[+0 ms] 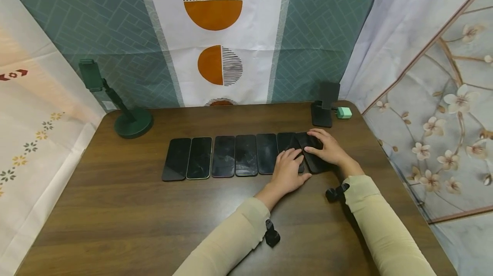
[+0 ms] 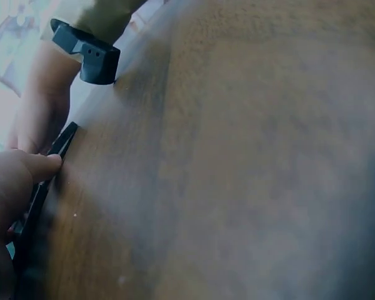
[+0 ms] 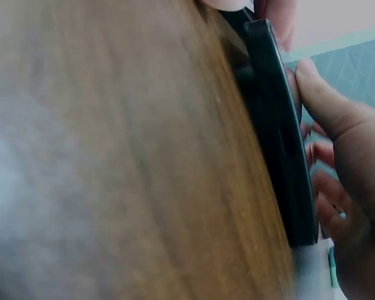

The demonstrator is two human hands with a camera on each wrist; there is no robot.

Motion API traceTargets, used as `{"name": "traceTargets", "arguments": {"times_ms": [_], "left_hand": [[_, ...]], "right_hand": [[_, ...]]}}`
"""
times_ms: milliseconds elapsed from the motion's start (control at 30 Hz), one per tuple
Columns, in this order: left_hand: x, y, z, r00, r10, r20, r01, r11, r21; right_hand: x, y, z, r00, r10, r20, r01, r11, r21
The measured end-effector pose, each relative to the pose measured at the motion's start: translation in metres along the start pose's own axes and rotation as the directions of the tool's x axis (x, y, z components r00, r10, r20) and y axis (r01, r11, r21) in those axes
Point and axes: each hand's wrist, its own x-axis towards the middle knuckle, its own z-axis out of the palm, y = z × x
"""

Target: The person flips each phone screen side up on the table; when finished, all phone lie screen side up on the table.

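Note:
Several black smartphones lie side by side in a row on the wooden table [image 1: 115,224]. At the right end my right hand [image 1: 326,147] holds the last phone [image 1: 316,162], which sits slightly askew. In the right wrist view, the thumb [image 3: 328,100] is on that phone's face and the fingers are at its far side; the phone [image 3: 278,137] is seen edge-on. My left hand [image 1: 286,171] rests with spread fingers on the neighbouring phone [image 1: 286,140], partly hiding it. Its thumb extends toward the end phone's lower edge. The left wrist view shows the left thumb [image 2: 40,165] by a phone edge.
Further left in the row are a phone with a light rim [image 1: 199,158] and a dark phone [image 1: 176,159]. A green stand [image 1: 132,123] is at the back left. A black stand [image 1: 321,114] and a mint-green block [image 1: 344,112] are at the back right.

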Motion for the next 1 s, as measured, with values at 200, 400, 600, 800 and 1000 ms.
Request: {"name": "traceTargets", "arguments": {"times_ms": [200, 400, 600, 800, 1000], "left_hand": [[-0.004, -0.003, 0.000, 0.999, 0.000, 0.044, 0.000, 1.000, -0.004], [-0.007, -0.007, -0.003, 0.999, 0.018, 0.051, -0.017, 1.000, -0.010], [-0.008, -0.013, -0.004, 0.998, 0.030, 0.063, -0.027, 0.999, -0.044], [-0.011, -0.021, -0.007, 0.998, 0.040, 0.051, -0.035, 0.996, -0.086], [-0.029, -0.058, -0.025, 1.000, 0.022, 0.007, -0.022, 1.000, -0.011]], "right_hand": [[0.001, -0.002, 0.004, 0.997, 0.049, -0.053, -0.054, 0.994, -0.096], [0.008, -0.013, 0.007, 0.997, 0.068, -0.039, -0.072, 0.990, -0.119], [0.010, -0.015, 0.009, 0.997, 0.058, -0.041, -0.063, 0.989, -0.133], [0.007, -0.014, 0.010, 0.997, 0.055, -0.061, -0.063, 0.989, -0.137], [-0.005, -0.027, 0.009, 0.990, 0.100, -0.098, -0.114, 0.982, -0.151]]}}
